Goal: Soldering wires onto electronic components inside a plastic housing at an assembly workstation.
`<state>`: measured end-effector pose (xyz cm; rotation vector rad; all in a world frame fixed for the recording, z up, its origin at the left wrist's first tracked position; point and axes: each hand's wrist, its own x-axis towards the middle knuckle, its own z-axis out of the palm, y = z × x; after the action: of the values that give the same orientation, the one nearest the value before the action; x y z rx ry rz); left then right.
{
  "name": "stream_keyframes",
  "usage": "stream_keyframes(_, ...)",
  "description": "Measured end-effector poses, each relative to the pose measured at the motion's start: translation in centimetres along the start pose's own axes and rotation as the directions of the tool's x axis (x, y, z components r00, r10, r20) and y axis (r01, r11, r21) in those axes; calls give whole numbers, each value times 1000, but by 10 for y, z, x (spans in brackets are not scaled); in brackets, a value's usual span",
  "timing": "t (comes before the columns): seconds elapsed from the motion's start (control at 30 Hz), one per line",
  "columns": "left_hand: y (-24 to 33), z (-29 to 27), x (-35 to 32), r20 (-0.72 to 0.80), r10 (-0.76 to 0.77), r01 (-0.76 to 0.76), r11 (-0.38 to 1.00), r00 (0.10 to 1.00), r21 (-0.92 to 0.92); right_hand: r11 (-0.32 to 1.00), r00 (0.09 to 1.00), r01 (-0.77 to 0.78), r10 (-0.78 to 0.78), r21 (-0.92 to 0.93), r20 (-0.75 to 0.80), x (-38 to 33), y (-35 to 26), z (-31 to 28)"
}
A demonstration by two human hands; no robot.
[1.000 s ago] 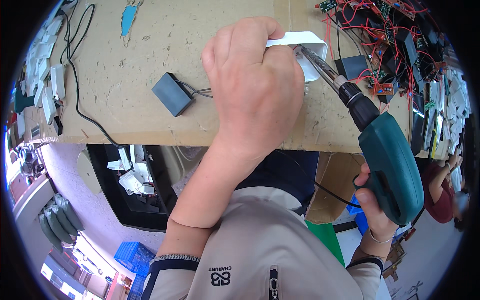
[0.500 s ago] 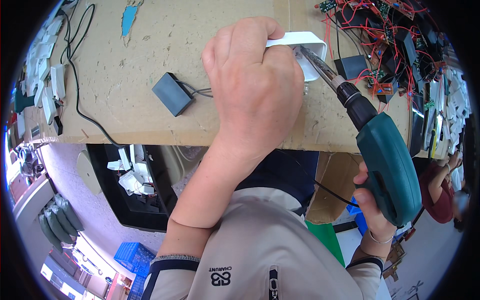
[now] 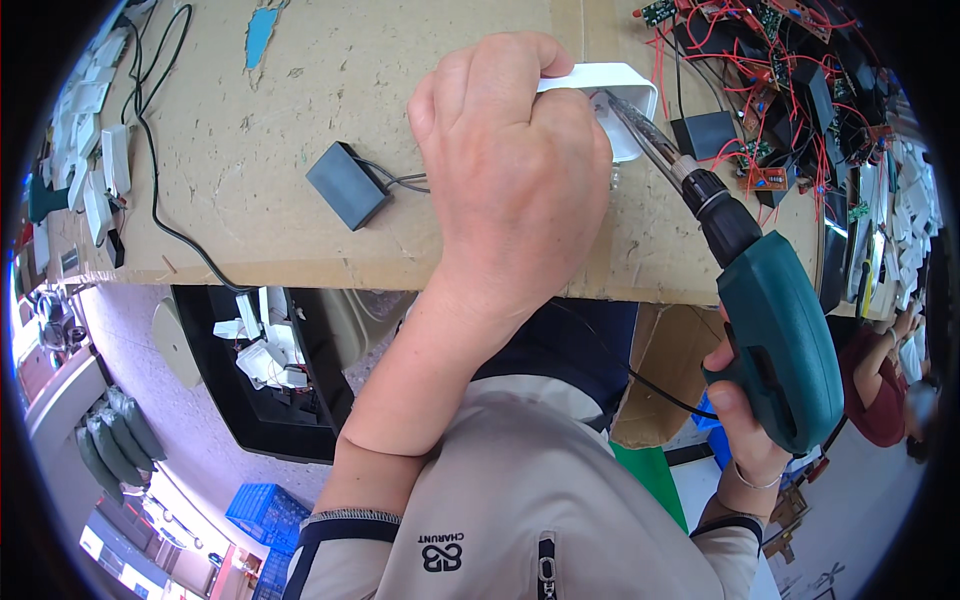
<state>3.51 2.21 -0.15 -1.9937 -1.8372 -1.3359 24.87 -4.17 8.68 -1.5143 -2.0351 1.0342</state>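
Note:
My left hand, seen from its back, is closed on a white plastic housing above the cardboard-topped bench. Its fingertips and much of the housing are hidden behind the knuckles. In my right hand is a dark green pistol-grip soldering gun, held by its handle with a finger near the trigger. The gun's metal tip points up and left into the open end of the housing; whether it touches anything inside cannot be seen. Left of my left hand lies a black box with dark leads running under the hand.
Circuit boards with red wires and black boxes pile up at the far right. White plastic parts and a black cable lie at the left. Below the bench edge stands a black bin holding white pieces. Another person's arm shows far right.
The soldering gun has shifted slightly right and toward me, its tip still at the housing's opening. My left hand and the housing have barely moved.

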Motion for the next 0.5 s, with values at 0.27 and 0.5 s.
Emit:
stream_keyframes(0.27, 0, 2, -1, -1, -4, 4, 1000, 1000, -9, 992, 991, -72, 83, 107, -101, -5, 4, 7)
stream_keyframes(0.5, 1, 1, 0, 0, -8, 8, 1000, 1000, -7, 977, 978, -126, 151, 170, -143, -10, 0, 10)
